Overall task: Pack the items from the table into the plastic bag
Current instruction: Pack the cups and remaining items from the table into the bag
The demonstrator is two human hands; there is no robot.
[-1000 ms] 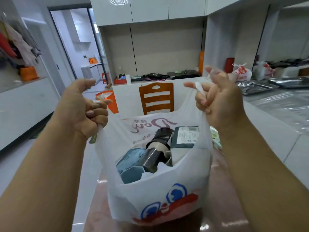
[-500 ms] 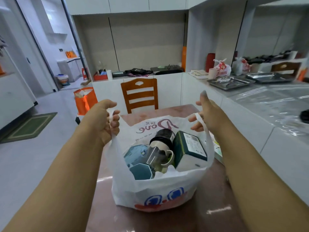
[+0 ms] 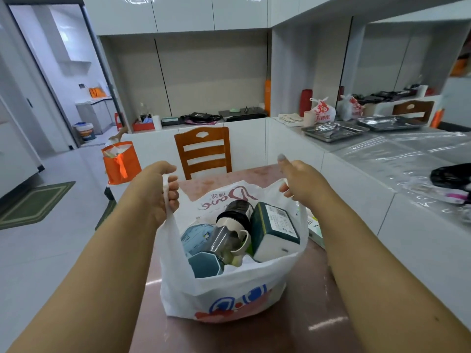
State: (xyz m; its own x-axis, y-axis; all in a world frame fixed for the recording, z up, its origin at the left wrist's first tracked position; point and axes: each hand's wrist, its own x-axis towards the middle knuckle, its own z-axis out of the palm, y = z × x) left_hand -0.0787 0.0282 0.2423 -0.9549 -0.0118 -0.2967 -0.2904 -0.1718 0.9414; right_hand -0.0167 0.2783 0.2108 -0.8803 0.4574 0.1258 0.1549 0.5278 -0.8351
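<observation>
On the pinkish table, nearer its right edge than its left and short of the far edge where the wooden chair stands, sits the white plastic bag, seen from the single head view. It rests upright on its base, mouth open to the ceiling, so its long axis runs roughly vertical, and the printed front panel faces the person. Inside, packed close together, lie a dark green box leaning toward the right wall of the bag, a cream mug with its handle turned to the right, a dark-lidded tumbler tilted behind the mug, a teal hexagonal box at the near left and a blue packet against the left wall.

The left hand has its fingers curled round the bag's left handle loop, which passes between them. The right hand holds the right handle with curled fingers, thumb raised free; the loop itself is largely hidden behind the hand.

Packing looks nearly finished. A pale flat item lies on the table just beside the bag's right side, partly hidden by the right forearm; whether it belongs to the load cannot be told. The next move probably calls for bringing both handles together above the mouth, or freeing the right hand to add that item.
</observation>
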